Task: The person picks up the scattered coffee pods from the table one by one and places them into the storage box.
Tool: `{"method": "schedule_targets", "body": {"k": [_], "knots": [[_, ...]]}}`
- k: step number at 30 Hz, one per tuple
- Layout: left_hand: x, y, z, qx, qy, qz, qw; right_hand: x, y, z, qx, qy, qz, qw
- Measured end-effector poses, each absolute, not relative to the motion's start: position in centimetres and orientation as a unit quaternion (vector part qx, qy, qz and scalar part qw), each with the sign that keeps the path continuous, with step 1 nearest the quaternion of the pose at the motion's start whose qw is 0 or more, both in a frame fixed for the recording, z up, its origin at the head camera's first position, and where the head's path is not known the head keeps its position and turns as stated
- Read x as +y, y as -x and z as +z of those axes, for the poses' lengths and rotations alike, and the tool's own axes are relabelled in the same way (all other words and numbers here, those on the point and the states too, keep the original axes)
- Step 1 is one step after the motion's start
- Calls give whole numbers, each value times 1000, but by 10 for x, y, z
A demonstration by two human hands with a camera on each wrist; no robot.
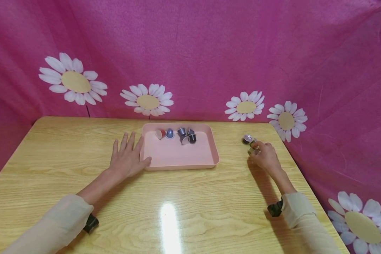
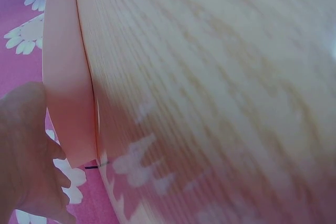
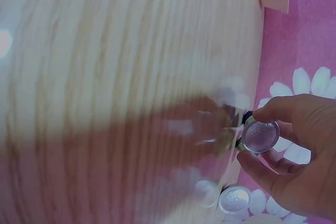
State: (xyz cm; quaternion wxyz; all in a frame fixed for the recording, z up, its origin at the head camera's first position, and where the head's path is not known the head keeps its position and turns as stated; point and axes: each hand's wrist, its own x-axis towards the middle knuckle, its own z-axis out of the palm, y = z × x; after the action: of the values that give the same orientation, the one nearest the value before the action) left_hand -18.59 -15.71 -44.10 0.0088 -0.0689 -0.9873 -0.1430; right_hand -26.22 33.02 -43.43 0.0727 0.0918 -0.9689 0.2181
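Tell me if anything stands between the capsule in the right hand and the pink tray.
Only tabletop shows over most of the way. The dark capsule beside the right hand, toward the tray, might get brushed if the held capsule starts low; the tray's raised right wall would need clearing too.

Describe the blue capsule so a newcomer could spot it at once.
Find the pink tray on the wooden table. Toward its far edge, the blue capsule sits between a red capsule and dark capsules. Unlike the tipped red one, it stands dome-up.
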Motion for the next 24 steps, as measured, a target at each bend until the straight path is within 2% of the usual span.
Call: {"method": "schedule_targets", "body": {"k": [24], "knots": [[-157, 185, -439, -988, 70, -141, 8, 274, 260, -403, -944, -183, 246, 121]]}}
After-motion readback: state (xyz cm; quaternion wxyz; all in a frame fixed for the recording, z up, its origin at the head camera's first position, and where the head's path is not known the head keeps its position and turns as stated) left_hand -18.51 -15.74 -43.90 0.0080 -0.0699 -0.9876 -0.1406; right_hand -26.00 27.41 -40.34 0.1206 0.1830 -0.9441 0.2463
